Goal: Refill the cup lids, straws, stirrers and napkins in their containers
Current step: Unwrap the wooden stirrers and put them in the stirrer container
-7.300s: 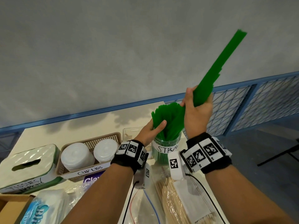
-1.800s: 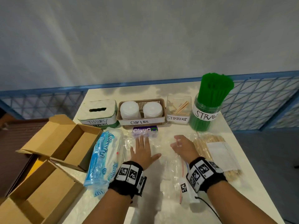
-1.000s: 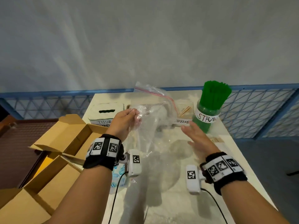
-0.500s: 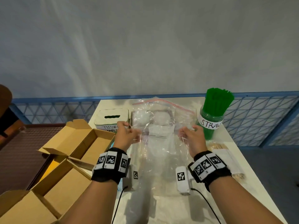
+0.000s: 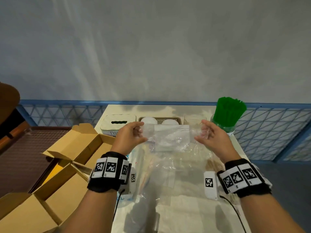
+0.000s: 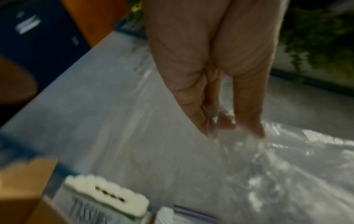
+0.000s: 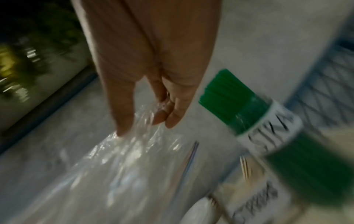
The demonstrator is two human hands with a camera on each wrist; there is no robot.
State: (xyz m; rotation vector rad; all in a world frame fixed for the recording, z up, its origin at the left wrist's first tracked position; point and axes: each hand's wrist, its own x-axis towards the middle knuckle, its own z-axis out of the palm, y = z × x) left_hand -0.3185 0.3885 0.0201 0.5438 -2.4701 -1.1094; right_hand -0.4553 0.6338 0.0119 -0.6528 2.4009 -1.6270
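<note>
A clear empty plastic bag (image 5: pixel 171 140) hangs folded over in the air above the table, held between my hands. My left hand (image 5: pixel 133 135) pinches its left edge and my right hand (image 5: pixel 208 134) pinches its right edge. The wrist views show the thumb and fingers of each hand closed on crinkled plastic (image 6: pixel 239 144) (image 7: pixel 138 136). Behind the bag stand the tissue box (image 5: pixel 117 125), the cup lids basket (image 5: pixel 161 119) and the jar of green straws (image 5: pixel 228 115). The stirrers box is mostly hidden behind my right hand.
Open cardboard boxes (image 5: pixel 55 165) sit left of the table. More clear bags (image 5: pixel 176 174) lie on the table under my hands, with a pack of wooden stirrers (image 5: pixel 213 163) at the right. A blue mesh railing (image 5: pixel 277 132) runs behind.
My hands picked the clear bag up off the table, spread it between them, and have now folded its top edge down and brought it a little lower and nearer.
</note>
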